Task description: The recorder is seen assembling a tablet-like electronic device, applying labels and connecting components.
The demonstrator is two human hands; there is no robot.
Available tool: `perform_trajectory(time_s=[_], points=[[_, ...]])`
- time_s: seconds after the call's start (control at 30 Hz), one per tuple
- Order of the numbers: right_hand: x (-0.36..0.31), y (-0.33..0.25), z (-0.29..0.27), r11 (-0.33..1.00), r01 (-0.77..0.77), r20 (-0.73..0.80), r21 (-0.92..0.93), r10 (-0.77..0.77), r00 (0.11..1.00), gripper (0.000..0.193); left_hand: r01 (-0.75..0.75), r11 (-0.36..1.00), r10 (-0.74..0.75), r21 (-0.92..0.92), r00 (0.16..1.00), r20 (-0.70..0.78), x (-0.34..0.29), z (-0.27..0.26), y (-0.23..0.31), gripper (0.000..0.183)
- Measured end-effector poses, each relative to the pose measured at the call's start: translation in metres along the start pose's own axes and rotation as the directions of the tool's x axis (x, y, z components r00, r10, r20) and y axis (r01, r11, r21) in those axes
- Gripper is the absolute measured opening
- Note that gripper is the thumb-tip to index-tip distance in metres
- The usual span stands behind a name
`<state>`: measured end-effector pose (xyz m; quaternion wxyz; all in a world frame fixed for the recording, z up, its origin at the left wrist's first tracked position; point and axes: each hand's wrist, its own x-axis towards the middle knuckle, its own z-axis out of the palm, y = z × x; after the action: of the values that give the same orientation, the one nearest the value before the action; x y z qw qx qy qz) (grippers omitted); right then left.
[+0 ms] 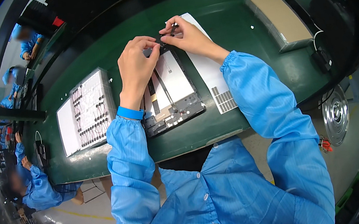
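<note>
An opened tablet-like device (177, 77) lies before me on the bench, its silvery plates, dark strips and black end section bared. Over its far edge both my hands meet. The thumb and fingers of my left hand (135, 66) are pinched together beside the device's far end; what they hold, if anything, is too small to tell. My right hand (190, 39) has its fingers curled around a small black part (174, 29), partly hidden by the fingers. Under my right wrist runs a white sheet (203, 71) with grey rectangular stickers at its near end.
On the left stands a clear tray (90, 109) of small round black parts with thin wires. A box with a brown top (279, 20) sits at the far right, near a black adapter (321, 60). A round metal stool (336, 115) is beyond the bench. Co-workers sit at the left.
</note>
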<state>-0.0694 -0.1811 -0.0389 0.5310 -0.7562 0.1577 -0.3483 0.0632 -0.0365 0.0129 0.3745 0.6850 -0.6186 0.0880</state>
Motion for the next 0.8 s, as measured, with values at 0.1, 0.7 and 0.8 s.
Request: perform_trajectory(time_s=[0.1,0.7,0.8], points=[[0.000,0.003,0.003,0.996,-0.044,0.078,0.074,0.039,0.996,0.036,0.004,1.000,-0.006,0.027,0.997,0.075,-0.002,0.002,0.000,0.012],[-0.002,0.009,0.003,0.999,-0.037,0.157,-0.030,0.041,0.987,0.040,0.029,0.997,-0.016,-0.076,0.985,0.170,-0.005,0.002,-0.004,0.013],[0.001,0.006,0.004,0.998,-0.048,0.162,-0.027,0.052,0.985,0.041,-0.016,0.999,0.021,-0.037,0.990,0.140,-0.006,0.000,-0.007,0.013]])
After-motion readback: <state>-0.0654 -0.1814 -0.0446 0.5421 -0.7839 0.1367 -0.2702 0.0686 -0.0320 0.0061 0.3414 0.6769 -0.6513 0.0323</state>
